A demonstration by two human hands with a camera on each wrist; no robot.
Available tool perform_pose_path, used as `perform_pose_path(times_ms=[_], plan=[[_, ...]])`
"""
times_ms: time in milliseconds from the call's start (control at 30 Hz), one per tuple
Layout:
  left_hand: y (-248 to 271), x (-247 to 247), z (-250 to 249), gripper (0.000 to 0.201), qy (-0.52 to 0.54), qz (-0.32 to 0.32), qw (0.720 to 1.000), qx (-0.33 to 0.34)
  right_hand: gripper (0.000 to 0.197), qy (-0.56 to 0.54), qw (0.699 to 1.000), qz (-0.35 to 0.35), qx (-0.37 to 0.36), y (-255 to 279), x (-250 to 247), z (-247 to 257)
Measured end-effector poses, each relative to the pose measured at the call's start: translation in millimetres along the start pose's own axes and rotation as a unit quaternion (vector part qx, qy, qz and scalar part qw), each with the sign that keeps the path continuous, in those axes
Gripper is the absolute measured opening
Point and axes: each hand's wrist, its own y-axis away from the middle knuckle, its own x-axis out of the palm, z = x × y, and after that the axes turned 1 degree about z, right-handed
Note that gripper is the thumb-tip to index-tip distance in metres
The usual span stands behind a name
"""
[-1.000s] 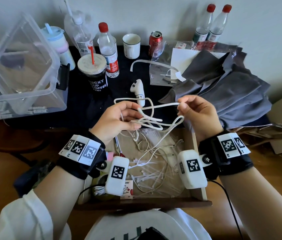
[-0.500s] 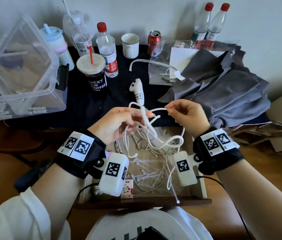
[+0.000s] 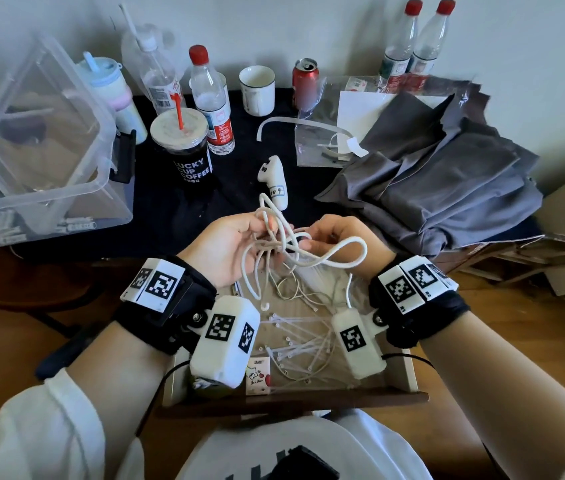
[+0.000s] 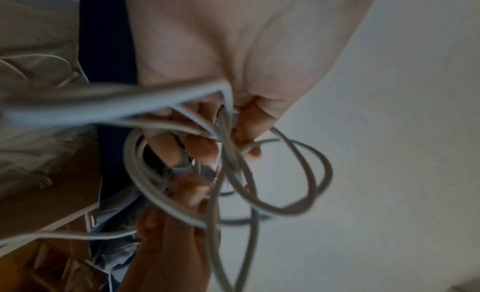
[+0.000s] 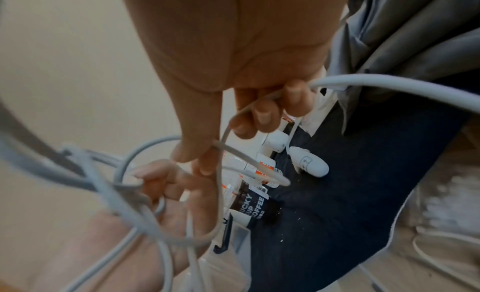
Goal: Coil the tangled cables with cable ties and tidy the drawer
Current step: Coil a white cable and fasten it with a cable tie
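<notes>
A tangled white cable (image 3: 312,252) hangs in loops between my two hands above the open wooden drawer (image 3: 409,374). My left hand (image 3: 236,244) grips a bunch of its loops, fingers curled round them (image 4: 228,136). Close beside it, my right hand (image 3: 334,237) pinches a strand between thumb and fingers (image 5: 226,140). One loop sticks out to the right over my right wrist. Loose white cable ties (image 3: 305,344) and thin cords lie on the drawer floor under the hands.
On the dark tabletop behind stand a white controller-shaped gadget (image 3: 274,183), a coffee cup (image 3: 184,147), bottles, a mug (image 3: 257,88) and a red can. A clear plastic box (image 3: 38,143) sits at the left, grey cloth (image 3: 440,174) at the right.
My hands have come together from well apart. The cable, first stretched between them, now bunches into slack loops at my left hand, and the right hand has shifted left and lower.
</notes>
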Motion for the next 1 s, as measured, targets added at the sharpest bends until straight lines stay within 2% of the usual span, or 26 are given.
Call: perform_pose_path(times_ms=[33, 100, 167, 200, 267, 333, 400, 500, 600, 700, 833, 900, 933, 1000], plan=[[-1, 0, 0, 0.028, 0.008, -0.012, 1.0, 0.01, 0.026, 0.042, 0.999, -0.011, -0.001, -3, -1, -4], [-4, -2, -1, 0.029, 0.025, -0.06, 0.997, 0.049, 0.042, 0.02, 0.999, -0.044, -0.004, -5, -2, -10], [-5, -8, -5, 0.029, 0.047, -0.095, 0.992, 0.068, 0.044, -0.009, 0.997, -0.079, 0.007, -5, -4, -18], [-4, -13, -6, 0.03, 0.047, -0.092, 0.993, 0.063, 0.044, -0.009, 0.994, -0.103, 0.032, -4, -5, -23], [-1, -19, -8, 0.029, 0.018, -0.078, 0.996, 0.034, 0.04, 0.007, 0.984, -0.155, 0.084, 1, -7, -29], [3, -23, -11, 0.026, -0.008, -0.104, 0.995, 0.008, 0.034, 0.009, 0.977, -0.185, 0.106, 3, -11, -31], [2, -25, -11, 0.024, 0.0, -0.132, 0.991, -0.005, 0.026, 0.004, 0.979, -0.176, 0.103, 8, -13, -29], [-2, -24, -7, 0.024, 0.018, -0.123, 0.992, -0.01, 0.016, 0.017, 0.99, -0.13, 0.051, 9, -10, -21], [-5, -19, -2, 0.026, 0.02, -0.096, 0.995, -0.02, 0.018, -0.112, 0.985, -0.13, 0.011, 5, -5, -11], [-6, -21, -4, 0.03, 0.035, -0.073, 0.997, 0.001, 0.026, -0.253, 0.959, -0.113, 0.062, 2, -10, -18], [-3, -32, -14, 0.047, 0.07, -0.087, 0.992, 0.053, 0.019, -0.153, 0.963, -0.138, 0.174, 12, -19, -43], [-4, -34, -14, 0.046, 0.056, -0.1, 0.992, 0.049, 0.019, -0.204, 0.935, -0.17, 0.234, 15, -23, -54], [-6, -34, -12, 0.044, 0.044, -0.107, 0.992, 0.044, 0.018, -0.275, 0.91, -0.173, 0.258, 15, -24, -55], [-10, -31, -6, 0.034, 0.017, -0.112, 0.993, 0.033, 0.018, -0.405, 0.863, -0.15, 0.262, 11, -25, -47]])
